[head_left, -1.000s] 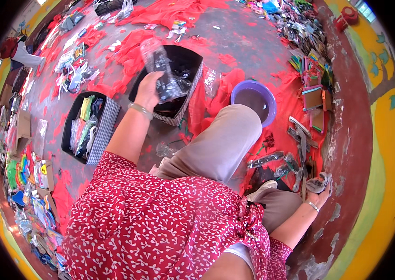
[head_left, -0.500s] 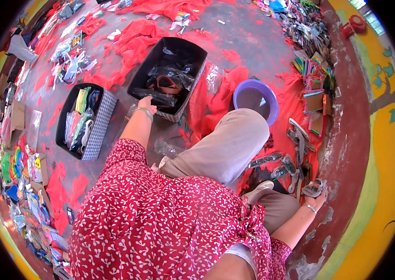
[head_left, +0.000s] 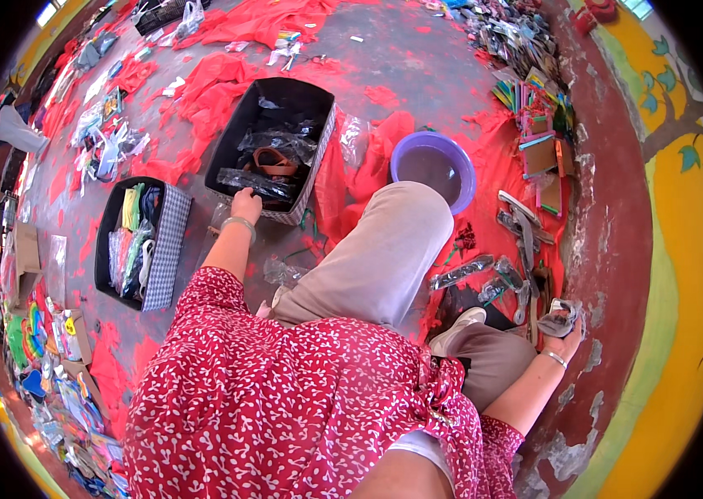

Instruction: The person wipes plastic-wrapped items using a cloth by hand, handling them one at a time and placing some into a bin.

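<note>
Sitting on the floor (head_left: 418,50), the person rests the left hand (head_left: 245,204) on the near rim of a black bin (head_left: 239,137), touching a clear plastic packet (head_left: 253,183); its grip cannot be told. The right hand (head_left: 566,326), down at the right by the wall (head_left: 617,249), has its grip closed on a grey packet (head_left: 557,314). A purple bowl (head_left: 433,150) sits just right of the bin.

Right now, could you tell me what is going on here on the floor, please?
A person in a red patterned top sits on the floor. The left hand rests at the near edge of a black bin that holds clear packets. The right hand grips a small wrapped packet by the wall. A purple bowl and a second bin stand nearby.
</note>
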The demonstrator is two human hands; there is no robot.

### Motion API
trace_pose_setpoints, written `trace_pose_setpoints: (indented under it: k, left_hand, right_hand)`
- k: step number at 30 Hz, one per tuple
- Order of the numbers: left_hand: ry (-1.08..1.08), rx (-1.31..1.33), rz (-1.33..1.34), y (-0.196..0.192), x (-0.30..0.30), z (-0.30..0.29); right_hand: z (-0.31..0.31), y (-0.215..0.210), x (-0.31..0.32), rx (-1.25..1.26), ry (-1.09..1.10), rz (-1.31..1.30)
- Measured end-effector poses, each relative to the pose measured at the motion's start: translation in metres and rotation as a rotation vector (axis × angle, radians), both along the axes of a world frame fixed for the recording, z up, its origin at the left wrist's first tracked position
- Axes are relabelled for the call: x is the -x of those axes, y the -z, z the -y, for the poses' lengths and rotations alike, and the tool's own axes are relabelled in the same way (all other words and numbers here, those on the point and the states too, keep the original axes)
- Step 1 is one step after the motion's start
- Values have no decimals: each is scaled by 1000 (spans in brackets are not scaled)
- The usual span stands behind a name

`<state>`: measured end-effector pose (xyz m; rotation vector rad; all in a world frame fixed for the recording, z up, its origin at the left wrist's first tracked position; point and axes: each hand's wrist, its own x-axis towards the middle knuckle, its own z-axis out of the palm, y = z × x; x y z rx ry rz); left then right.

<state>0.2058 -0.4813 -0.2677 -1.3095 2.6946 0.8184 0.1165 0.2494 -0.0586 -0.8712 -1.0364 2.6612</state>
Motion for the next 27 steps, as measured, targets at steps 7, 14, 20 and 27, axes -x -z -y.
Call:
trace_pose_setpoints:
  k: [7,14,20,27]
  left_hand:
    - [328,175,243,44,29,31]
    - [491,90,465,82,39,48]
    - [445,196,457,69,85,66]
    - [829,117,-271,-104,213,-52]
  right_hand:
    - [-35,15,-9,56,-115,-18]
    - [-13,-6,-19,-33,91,-18]
    - [18,-29,-30,14,107,-61]
    - [54,-78,-8,37,-28,-392]
